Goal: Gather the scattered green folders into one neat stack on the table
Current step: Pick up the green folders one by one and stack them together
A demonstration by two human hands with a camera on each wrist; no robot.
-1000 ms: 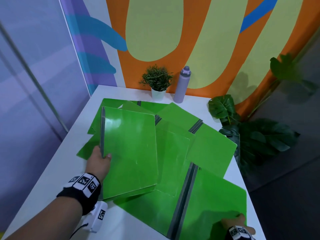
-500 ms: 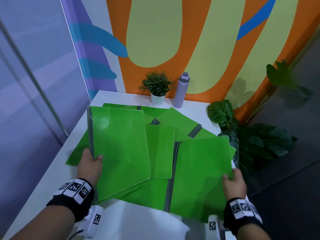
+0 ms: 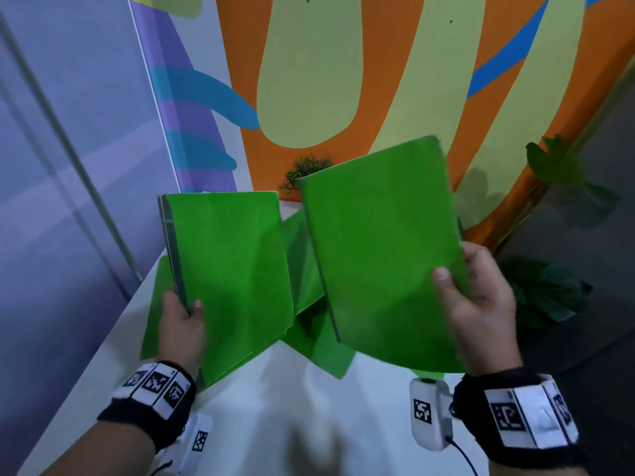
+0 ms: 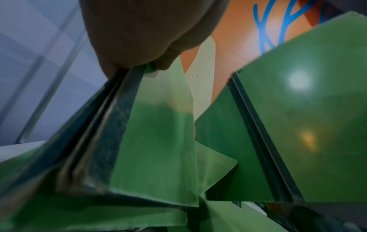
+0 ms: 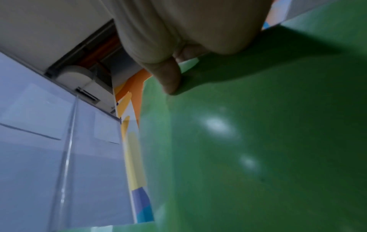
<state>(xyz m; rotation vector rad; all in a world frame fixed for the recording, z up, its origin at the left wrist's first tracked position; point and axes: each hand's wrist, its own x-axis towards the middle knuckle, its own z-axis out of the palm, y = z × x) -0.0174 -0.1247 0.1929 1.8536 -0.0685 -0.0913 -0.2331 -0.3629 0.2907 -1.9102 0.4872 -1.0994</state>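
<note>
My left hand [image 3: 184, 319] grips a bundle of green folders [image 3: 230, 269] by its grey spine edge, tilted up off the white table [image 3: 275, 424]. The left wrist view shows several spines [image 4: 103, 141] pinched under that hand [image 4: 139, 39]. My right hand [image 3: 470, 297] holds another green folder [image 3: 381, 249] by its right edge, thumb on the front face, raised high and tilted. In the right wrist view the thumb [image 5: 168, 78] presses that folder's cover [image 5: 258, 141]. More green folders [image 3: 309, 324] lie on the table behind and below the two raised ones.
A small potted plant [image 3: 305, 170] stands at the table's back, mostly hidden by the raised folder. Large leafy plants [image 3: 549, 290] fill the floor to the right. A glass partition [image 3: 68, 166] runs along the left, a painted wall behind.
Both hands have lifted their folders off the table and tilted them upright. The right folder rose highest and now hides the bottle and most of the potted plant.
</note>
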